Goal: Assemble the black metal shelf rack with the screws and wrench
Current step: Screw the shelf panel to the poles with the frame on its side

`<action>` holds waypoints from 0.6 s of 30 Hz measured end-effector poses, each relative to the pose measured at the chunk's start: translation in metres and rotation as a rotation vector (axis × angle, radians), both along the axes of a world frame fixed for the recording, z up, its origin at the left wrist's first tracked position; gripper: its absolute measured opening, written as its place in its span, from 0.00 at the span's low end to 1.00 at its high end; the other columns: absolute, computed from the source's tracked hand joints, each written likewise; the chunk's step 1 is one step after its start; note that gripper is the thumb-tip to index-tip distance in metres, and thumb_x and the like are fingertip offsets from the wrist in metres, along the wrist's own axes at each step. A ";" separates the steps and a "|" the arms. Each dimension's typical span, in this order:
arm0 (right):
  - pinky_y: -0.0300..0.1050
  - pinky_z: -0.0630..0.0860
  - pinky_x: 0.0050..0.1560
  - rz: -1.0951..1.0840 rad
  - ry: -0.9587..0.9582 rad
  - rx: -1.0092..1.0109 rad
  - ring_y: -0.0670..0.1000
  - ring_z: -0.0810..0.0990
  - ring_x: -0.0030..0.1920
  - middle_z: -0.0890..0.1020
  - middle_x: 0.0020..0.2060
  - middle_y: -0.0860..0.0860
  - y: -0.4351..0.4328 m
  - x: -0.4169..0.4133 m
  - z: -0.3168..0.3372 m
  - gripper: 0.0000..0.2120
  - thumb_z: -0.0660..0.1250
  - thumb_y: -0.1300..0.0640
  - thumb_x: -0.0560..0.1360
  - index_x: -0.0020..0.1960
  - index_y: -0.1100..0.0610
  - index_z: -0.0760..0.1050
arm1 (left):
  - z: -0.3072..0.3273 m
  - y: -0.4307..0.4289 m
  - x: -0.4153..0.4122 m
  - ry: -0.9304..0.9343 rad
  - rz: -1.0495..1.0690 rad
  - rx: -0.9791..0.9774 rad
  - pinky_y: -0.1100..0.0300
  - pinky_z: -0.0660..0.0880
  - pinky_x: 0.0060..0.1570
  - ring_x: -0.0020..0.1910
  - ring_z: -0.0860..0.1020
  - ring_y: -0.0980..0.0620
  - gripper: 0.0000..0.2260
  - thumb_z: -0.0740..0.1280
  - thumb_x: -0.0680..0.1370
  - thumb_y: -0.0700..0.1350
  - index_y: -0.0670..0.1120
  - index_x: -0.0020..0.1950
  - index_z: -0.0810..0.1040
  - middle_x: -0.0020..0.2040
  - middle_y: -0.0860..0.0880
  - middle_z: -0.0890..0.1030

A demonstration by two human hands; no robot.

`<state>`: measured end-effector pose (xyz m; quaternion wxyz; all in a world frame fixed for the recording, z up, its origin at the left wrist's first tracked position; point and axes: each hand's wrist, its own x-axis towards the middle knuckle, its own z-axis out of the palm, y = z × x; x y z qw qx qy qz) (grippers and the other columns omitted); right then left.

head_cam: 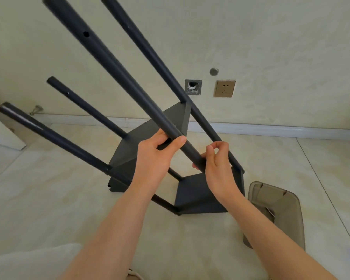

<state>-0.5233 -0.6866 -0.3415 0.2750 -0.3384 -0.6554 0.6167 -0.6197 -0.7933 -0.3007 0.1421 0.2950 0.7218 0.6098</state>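
Note:
The black metal shelf rack (150,130) stands on the floor with two shelves fitted low down and several round poles rising towards me. My left hand (158,156) grips the nearest pole (109,61), thumb over its top. Just below it, my right hand (214,158) is against the same pole, its thumb and forefinger pinched together above it; whether they hold a screw is too small to tell. The lower shelf (192,197) sits under my right wrist. A screw hole shows high on the nearest pole. No wrench is in view.
A translucent grey plastic bin (281,211) stands on the tiled floor right of the rack. Behind the rack is a wall with a socket (224,88), an open wall box (193,87) and a white skirting board. A white object sits at the far left edge.

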 end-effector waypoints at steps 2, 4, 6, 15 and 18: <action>0.29 0.76 0.38 0.034 -0.016 0.031 0.43 0.84 0.39 0.80 0.40 0.53 -0.005 0.000 0.003 0.02 0.50 0.54 0.85 0.56 0.50 0.61 | -0.001 -0.010 0.000 -0.054 0.037 0.018 0.82 0.69 0.41 0.47 0.77 0.74 0.12 0.73 0.76 0.47 0.67 0.43 0.79 0.43 0.66 0.83; 0.28 0.73 0.38 0.067 -0.058 0.071 0.44 0.84 0.40 0.81 0.39 0.51 -0.010 0.001 0.006 0.03 0.49 0.54 0.85 0.57 0.50 0.60 | -0.004 -0.020 0.002 -0.106 0.068 0.022 0.74 0.71 0.43 0.49 0.77 0.74 0.12 0.72 0.76 0.50 0.70 0.41 0.81 0.45 0.65 0.84; 0.28 0.71 0.38 0.103 -0.099 0.123 0.45 0.83 0.43 0.81 0.41 0.51 -0.014 0.002 0.006 0.03 0.49 0.53 0.85 0.57 0.50 0.60 | -0.010 -0.031 0.004 -0.162 0.114 0.032 0.70 0.67 0.48 0.49 0.76 0.73 0.09 0.72 0.76 0.52 0.69 0.44 0.82 0.46 0.65 0.84; 0.26 0.71 0.35 0.240 -0.245 0.266 0.45 0.80 0.44 0.81 0.43 0.50 -0.020 0.008 -0.001 0.04 0.49 0.53 0.85 0.57 0.51 0.60 | -0.053 -0.061 0.017 -0.412 0.251 0.051 0.64 0.66 0.58 0.58 0.76 0.61 0.12 0.72 0.73 0.57 0.68 0.55 0.81 0.51 0.64 0.84; 0.29 0.71 0.37 0.254 -0.294 0.261 0.46 0.80 0.44 0.81 0.42 0.50 -0.017 0.010 -0.009 0.03 0.50 0.53 0.85 0.57 0.50 0.60 | -0.066 -0.064 0.030 -0.492 0.261 0.067 0.69 0.64 0.53 0.56 0.76 0.65 0.14 0.71 0.67 0.62 0.71 0.52 0.81 0.51 0.66 0.83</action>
